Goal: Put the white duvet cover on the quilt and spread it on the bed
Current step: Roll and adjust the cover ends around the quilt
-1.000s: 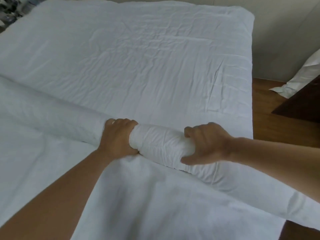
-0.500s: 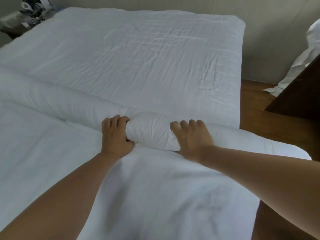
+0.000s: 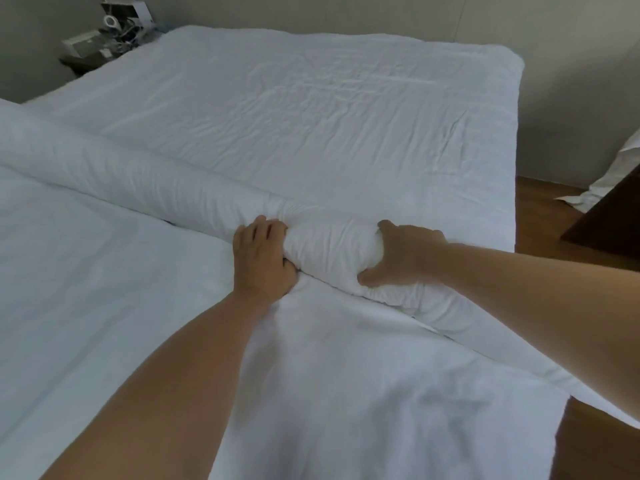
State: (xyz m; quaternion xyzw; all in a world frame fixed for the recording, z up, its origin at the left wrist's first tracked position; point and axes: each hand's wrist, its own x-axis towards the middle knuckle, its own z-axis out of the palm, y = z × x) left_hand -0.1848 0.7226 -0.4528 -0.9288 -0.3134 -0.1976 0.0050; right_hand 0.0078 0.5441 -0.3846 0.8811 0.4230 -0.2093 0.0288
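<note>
We have the roll (image 3: 194,192) of quilt and cover lying across the bed (image 3: 346,109) — left hand (image 3: 263,259) and right hand (image 3: 403,254) both clutch it; unrolling and spreading remain.

Matt white cloth roll of quilt and duvet cover (image 3: 322,244), creased between both grips, wrinkled cotton beyond, satin-smooth wood floor (image 3: 554,216) rightward
</note>
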